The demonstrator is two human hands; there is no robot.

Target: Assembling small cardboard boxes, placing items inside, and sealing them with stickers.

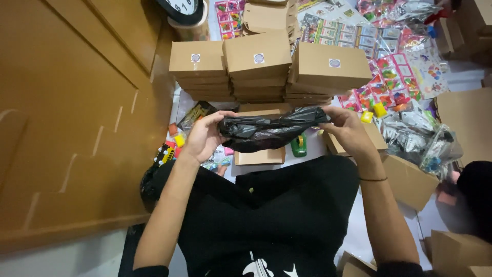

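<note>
A crumpled black plastic bag (269, 131) is stretched between both of my hands, above my lap. My left hand (204, 136) grips its left end with the fingers curled over the top. My right hand (347, 128) pinches its right end. Under the bag lies a flat brown cardboard box (259, 156) on the floor. Beside that box stands a green tape dispenser (299, 145).
Three stacks of flat brown boxes (261, 69) with round stickers stand ahead. Colourful packaged toys (389, 77) and clear plastic bags (420, 138) spread to the right. A wooden door (72, 113) fills the left. More cardboard boxes (410, 179) lie at the right. A wall clock (182, 9) leans at the top.
</note>
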